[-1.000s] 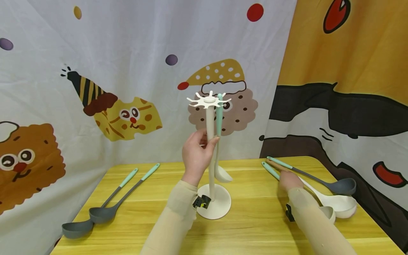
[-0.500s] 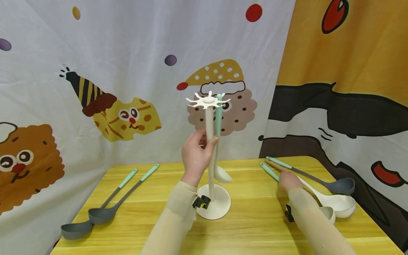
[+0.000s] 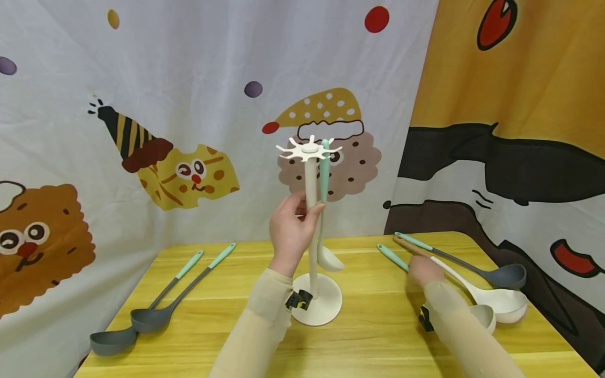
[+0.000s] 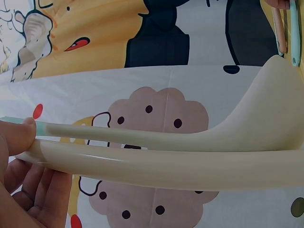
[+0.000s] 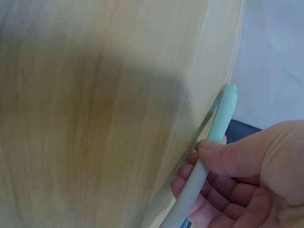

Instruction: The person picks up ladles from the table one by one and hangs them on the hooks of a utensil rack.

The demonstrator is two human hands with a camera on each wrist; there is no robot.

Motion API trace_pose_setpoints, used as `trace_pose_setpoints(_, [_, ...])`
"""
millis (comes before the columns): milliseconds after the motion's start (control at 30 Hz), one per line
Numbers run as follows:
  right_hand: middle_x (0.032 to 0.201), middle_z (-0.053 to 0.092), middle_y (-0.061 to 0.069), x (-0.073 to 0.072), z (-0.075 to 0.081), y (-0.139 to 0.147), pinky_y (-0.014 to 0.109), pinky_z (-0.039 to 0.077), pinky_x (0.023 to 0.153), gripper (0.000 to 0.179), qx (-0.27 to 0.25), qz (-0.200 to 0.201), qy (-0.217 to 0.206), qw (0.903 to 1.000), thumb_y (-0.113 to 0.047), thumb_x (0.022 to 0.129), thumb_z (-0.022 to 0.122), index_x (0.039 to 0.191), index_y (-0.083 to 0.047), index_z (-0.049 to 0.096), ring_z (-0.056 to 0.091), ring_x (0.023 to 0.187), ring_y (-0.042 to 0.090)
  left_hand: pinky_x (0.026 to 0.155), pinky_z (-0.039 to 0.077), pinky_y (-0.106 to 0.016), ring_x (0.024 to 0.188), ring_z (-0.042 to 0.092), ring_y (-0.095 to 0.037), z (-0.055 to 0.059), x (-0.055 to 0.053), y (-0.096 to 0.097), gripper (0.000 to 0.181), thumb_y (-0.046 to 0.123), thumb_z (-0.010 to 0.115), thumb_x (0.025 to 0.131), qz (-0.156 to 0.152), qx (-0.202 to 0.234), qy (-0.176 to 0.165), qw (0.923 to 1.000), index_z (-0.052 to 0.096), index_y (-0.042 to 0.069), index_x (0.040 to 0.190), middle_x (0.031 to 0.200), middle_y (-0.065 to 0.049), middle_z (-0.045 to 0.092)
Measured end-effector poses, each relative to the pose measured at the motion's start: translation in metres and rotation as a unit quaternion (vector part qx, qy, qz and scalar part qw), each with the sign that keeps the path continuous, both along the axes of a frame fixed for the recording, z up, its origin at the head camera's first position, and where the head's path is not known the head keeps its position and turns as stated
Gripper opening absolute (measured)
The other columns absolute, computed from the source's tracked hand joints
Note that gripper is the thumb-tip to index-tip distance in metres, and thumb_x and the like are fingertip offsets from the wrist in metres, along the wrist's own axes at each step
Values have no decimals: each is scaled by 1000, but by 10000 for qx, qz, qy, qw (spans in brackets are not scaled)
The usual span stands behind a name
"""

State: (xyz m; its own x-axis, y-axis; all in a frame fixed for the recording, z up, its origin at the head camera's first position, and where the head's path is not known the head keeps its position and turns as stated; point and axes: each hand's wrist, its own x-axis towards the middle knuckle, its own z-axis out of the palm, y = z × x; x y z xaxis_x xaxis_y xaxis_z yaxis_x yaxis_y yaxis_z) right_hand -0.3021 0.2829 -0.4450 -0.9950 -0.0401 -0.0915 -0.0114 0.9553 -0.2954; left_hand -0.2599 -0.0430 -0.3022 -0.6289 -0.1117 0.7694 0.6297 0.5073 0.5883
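A white utensil stand (image 3: 312,247) with a hooked ring on top rises from a round base mid-table. My left hand (image 3: 290,228) grips its pole. In the left wrist view, the thumb (image 4: 21,135) presses the mint handle of a cream ladle (image 4: 228,135), which hangs on the stand with its bowl low. On the right, my right hand (image 3: 424,270) pinches another cream ladle with a mint handle (image 3: 392,257), close over the table. Its bowl (image 3: 486,316) shows past the sleeve. The right wrist view has thumb and fingers around its shaft (image 5: 192,187).
Beside the right hand lie a white ladle (image 3: 506,304) with a wooden handle and a dark grey ladle (image 3: 508,275). Two more grey ladles (image 3: 153,318) (image 3: 113,341) with mint handles lie at the table's left. A printed curtain (image 3: 212,63) hangs behind the table (image 3: 227,325).
My right hand has shifted slightly left, and the cream ladle's mint handle end has moved left with it, away from the wooden handle. The left hand stays on the stand.
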Motion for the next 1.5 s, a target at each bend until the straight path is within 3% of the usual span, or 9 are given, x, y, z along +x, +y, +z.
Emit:
trace_pose_setpoints(333, [90, 66, 12, -6, -4, -13, 51, 52, 75, 16, -1, 253, 371, 9990, 5, 88, 57, 100, 2, 67, 60, 79, 28, 65, 58, -28, 73, 67, -20, -1, 0, 0, 24, 22, 78, 88, -3, -13, -21, 10000, 70, 4, 102, 84, -8, 64])
trace_pose_setpoints(933, [92, 68, 13, -6, 13, -40, 47, 52, 74, 14, -541, 233, 740, 9955, 0, 90, 63, 103, 4, 68, 60, 78, 26, 65, 59, -29, 73, 67, -20, -1, 1, 0, 24, 23, 78, 88, 4, -22, -32, 10000, 70, 4, 102, 84, -8, 64])
trace_pose_setpoints(1067, [88, 67, 11, -7, 16, -43, 43, 51, 69, 12, -660, 284, 898, 9934, -2, 92, 65, 102, 4, 67, 56, 73, 23, 65, 58, -29, 72, 66, -20, -1, 1, 0, 24, 23, 77, 88, 29, -26, -44, 10000, 70, 4, 102, 84, -8, 64])
trace_pose_setpoints(1500, [91, 64, 13, -1, 28, -58, 45, 51, 72, 14, -1017, 332, 1362, 9849, -1, 93, 64, 106, 5, 65, 58, 79, 27, 65, 58, -29, 73, 66, -20, 0, 0, 0, 25, 23, 78, 88, 36, -52, -22, 10000, 70, 4, 102, 84, -8, 64])
